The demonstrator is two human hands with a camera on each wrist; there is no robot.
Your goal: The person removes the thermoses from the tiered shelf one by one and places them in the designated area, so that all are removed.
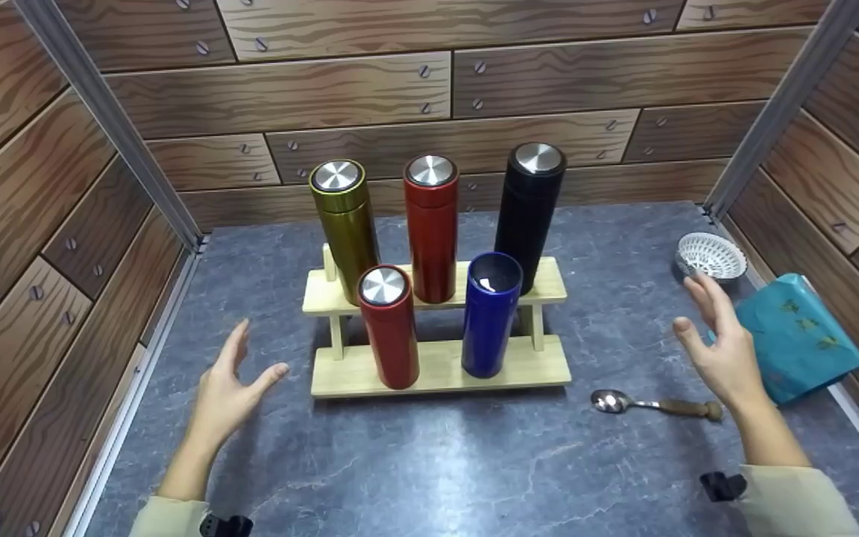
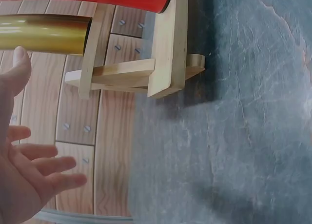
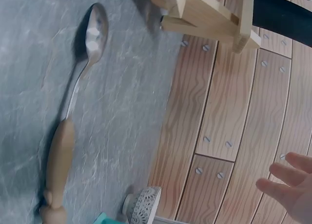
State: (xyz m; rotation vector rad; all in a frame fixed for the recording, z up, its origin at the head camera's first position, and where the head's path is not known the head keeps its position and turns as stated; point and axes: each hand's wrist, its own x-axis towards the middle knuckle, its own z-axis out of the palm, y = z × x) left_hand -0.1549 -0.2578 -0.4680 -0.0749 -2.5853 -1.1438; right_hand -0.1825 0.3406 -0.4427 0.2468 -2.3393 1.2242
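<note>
Head view: your left hand (image 1: pixel 227 391) & right hand (image 1: pixel 720 347) hovered w/ fingers spread wide, holding nothing, either side of the wooden rack (image 1: pixel 441 367); spoon (image 1: pixel 653 405) lay on the surface near your right hand.

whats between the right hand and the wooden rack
In the head view, only bare grey tabletop lies between the right hand and the wooden rack; the spoon lies nearer the camera, below that stretch.
</note>
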